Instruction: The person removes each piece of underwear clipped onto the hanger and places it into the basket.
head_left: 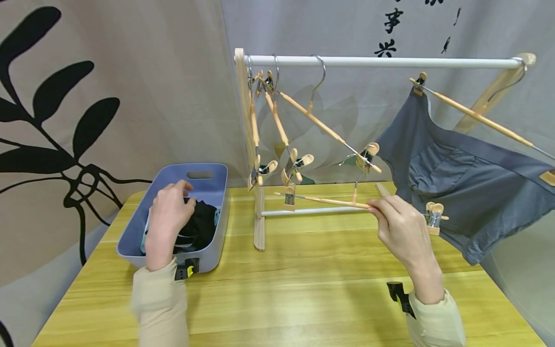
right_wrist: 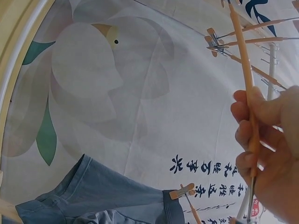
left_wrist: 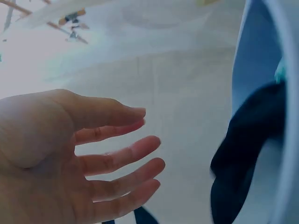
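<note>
My right hand (head_left: 401, 229) grips the wooden bar of a clip hanger (head_left: 323, 199) above the table, to the left of the hanging grey-blue shorts (head_left: 455, 178). In the right wrist view the fingers curl round this bar, and its clips hold nothing in the head view. Over the blue plastic basket (head_left: 224, 231) is my left hand (head_left: 166, 217), its fingers loosely bent with a gap to the thumb. A black garment (head_left: 200, 226) lies in the basket beside that hand. Seen from the left wrist, the palm and fingers (left_wrist: 126, 158) hold nothing.
A rack with a white rail (head_left: 368, 62) and wooden legs stands at the back of the wooden table (head_left: 303, 294). Several bare clip hangers (head_left: 321, 123) hang at its left end. The shorts hang clipped at the right end. A printed curtain (head_left: 173, 96) covers the back.
</note>
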Demonstrator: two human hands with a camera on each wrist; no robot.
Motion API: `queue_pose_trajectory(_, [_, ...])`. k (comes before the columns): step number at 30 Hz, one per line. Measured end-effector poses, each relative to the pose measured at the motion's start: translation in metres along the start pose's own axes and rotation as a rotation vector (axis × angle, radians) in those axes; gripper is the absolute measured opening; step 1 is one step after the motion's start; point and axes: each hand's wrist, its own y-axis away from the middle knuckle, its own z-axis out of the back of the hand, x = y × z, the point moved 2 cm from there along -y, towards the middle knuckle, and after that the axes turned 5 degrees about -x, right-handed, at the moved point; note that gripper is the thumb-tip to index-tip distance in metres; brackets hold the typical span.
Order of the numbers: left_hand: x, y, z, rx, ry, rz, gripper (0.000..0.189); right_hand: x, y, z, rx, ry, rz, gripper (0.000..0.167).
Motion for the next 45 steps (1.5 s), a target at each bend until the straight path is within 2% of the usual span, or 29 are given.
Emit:
queue_pose_trajectory(7, [-0.024, -0.005, -0.022, 0.030, 0.063, -0.057, 0.026, -0.001, 0.001, 0.001, 0.001, 0.001, -0.007, 0.016])
queue_pose_trajectory(13, [-0.045, -0.013, -0.039, 0.012, 0.131, -0.097, 0.032, -0.001, 0.002, 0.000, 0.001, -0.001, -0.004, 0.016])
queue_pose_trajectory(17, [-0.060, -0.019, -0.048, 0.013, 0.209, -0.122, 0.040, -0.001, 0.001, 0.000, -0.004, -0.001, -0.002, 0.016])
queue_pose_trajectory(22, [-0.074, -0.028, -0.058, 0.050, 0.311, -0.133, 0.051, -0.002, 0.001, 0.000, -0.002, 0.002, -0.005, 0.016])
queue_pose_trajectory(27, [-0.084, -0.034, -0.067, 0.064, 0.354, -0.157, 0.061, -0.003, 0.002, 0.001, 0.005, 0.009, -0.014, 0.017])
queue_pose_trajectory(31, [-0.088, -0.034, -0.073, -0.001, 0.371, -0.231, 0.066, -0.004, 0.001, 0.002, 0.012, 0.020, -0.022, 0.016])
queue_pose_trajectory(34, [-0.090, -0.034, -0.078, -0.064, 0.374, -0.253, 0.063, -0.005, 0.001, 0.003, 0.013, 0.028, -0.029, 0.015])
queue_pose_trajectory(38, [-0.092, -0.035, -0.083, -0.114, 0.363, -0.234, 0.059, -0.006, 0.001, 0.004, 0.015, 0.037, -0.042, 0.014])
queue_pose_trajectory(45, [-0.095, -0.037, -0.087, -0.141, 0.342, -0.195, 0.057, -0.009, -0.003, 0.005, 0.003, 0.053, -0.060, 0.011])
